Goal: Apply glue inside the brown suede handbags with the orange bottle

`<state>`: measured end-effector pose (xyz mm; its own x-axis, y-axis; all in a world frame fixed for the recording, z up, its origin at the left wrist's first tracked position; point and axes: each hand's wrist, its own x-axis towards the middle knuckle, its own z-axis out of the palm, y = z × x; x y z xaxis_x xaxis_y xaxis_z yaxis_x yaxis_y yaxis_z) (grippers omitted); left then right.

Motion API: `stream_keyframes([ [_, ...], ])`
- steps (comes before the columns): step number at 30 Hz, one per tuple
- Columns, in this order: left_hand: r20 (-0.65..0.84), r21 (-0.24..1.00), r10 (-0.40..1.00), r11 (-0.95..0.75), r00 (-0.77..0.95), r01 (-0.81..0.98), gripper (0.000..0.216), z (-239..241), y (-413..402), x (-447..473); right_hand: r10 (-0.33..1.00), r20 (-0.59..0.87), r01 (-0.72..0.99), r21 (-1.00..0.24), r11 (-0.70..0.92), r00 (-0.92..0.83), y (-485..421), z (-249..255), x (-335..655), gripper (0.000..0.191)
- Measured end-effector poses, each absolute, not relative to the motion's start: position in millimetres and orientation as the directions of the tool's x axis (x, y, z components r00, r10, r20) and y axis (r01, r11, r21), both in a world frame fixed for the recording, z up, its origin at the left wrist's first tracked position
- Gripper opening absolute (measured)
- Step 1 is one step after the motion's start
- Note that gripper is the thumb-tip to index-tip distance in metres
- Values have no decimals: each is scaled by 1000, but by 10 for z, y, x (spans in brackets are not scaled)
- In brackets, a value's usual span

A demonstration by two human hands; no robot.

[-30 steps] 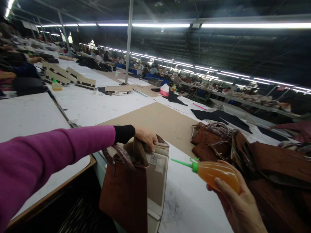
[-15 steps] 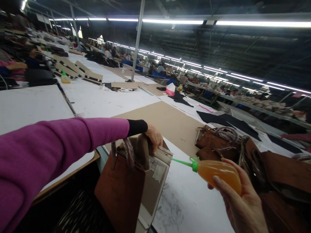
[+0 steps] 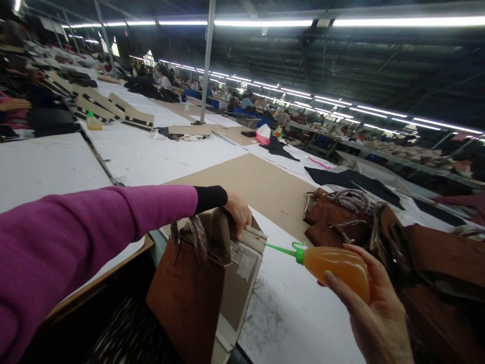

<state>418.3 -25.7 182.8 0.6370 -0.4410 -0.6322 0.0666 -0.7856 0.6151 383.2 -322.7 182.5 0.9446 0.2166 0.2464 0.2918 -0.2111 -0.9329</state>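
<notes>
A brown handbag (image 3: 185, 298) with plastic-wrapped handles stands at the near table edge, its beige inner side turned to the right. My left hand (image 3: 239, 211) reaches over the bag and grips the top edge of that beige side, fingers bent down onto it; the fingertips are partly hidden. In my right hand (image 3: 373, 298) is a squeeze bottle (image 3: 335, 268) of amber liquid, lying nearly level. Its thin green nozzle points left, with the tip at the corner of the bag's upper edge. Whether liquid comes out cannot be seen.
More brown handbags (image 3: 447, 253) are heaped on the right. Black material pieces (image 3: 356, 184) lie behind them. Another glue-type bottle (image 3: 93, 121) and beige strips (image 3: 98, 103) are at the far left. A metal pole (image 3: 207, 65) rises from the table. A co-worker's hand (image 3: 15, 104) shows far left.
The view has shifted slightly, moving the scene a little up and left. My left hand keeps its hold on the bag, and the bottle's nozzle stays at its upper edge.
</notes>
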Motion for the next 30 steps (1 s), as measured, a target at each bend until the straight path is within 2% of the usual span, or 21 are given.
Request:
stream_keyframes([
  [5, -569, 625, -455, -780, 686, 1, 24, 1826, -273, 4178, 227, 235, 285, -932, -222, 945, -3204, 1857, 3767, 63],
  [11, -611, 588, -454, -809, 648, -12, 24, 1836, -286, 4168, 234, 286, 335, -919, -209, 929, -3289, 1726, 3876, 66],
  [16, -519, 598, -459, -798, 722, -78, 29, 1792, -270, 4198, 271, 290, 335, -932, -138, 918, -3332, 1657, 3926, 61],
  [19, -544, 566, -514, -808, 663, -163, 33, 1773, -264, 4226, 292, 321, 361, -928, -94, 901, -3330, 1655, 3904, 57],
  [23, -598, 505, -495, -843, 630, -184, 32, 1765, -266, 4239, 296, 290, 339, -932, -129, 910, -3323, 1672, 3819, 54],
  [27, -582, 526, -540, -820, 608, -226, 29, 1758, -268, 4229, 303, 270, 321, -938, -134, 914, -3339, 1676, 3760, 55],
  [30, -600, 520, -508, -834, 617, -181, 26, 1771, -274, 4217, 310, 273, 325, -937, -130, 911, -3348, 1673, 3781, 54],
])
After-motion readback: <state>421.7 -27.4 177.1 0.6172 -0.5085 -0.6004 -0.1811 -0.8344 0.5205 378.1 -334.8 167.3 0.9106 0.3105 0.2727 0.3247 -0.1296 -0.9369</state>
